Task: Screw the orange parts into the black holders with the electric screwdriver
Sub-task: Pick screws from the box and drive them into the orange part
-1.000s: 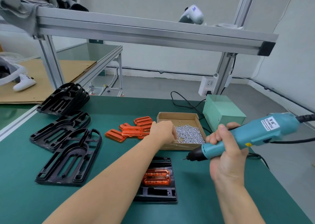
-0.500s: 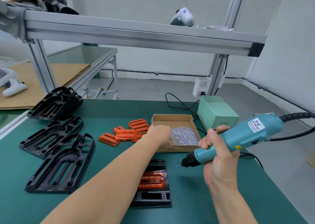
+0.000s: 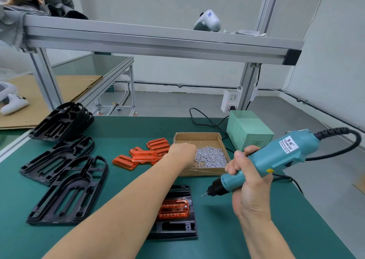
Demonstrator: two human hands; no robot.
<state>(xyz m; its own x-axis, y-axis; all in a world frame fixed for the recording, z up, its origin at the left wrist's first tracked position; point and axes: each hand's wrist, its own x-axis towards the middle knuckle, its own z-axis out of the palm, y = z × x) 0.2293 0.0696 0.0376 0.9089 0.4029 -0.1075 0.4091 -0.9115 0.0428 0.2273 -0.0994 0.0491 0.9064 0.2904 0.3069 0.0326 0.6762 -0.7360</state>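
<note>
one orange part (image 3: pixel 173 208) sits in the black holder (image 3: pixel 173 227) near you, unscrewed i'd judge; your left hand (image 3: pixel 182 151) reaches into the screw box (image 3: pixel 199 138), fingers hidden, your right hand (image 3: pixel 249 181) grips the screwdriver (image 3: pixel 276 156); spare orange parts (image 3: pixel 144 155) and holders (image 3: pixel 67 187) wait on the table (image 3: pixel 227 229).

Bare mat (image 3: pixel 246 229) right of black holder (image 3: pixel 177 229)

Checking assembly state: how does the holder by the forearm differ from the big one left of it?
The near holder is squarish and has an orange part seated in it; the left holder is longer, arch-shaped and has nothing in it. The forearm partly covers the near one; the left one is fully visible. Both are black and lie flat on the green mat.
</note>
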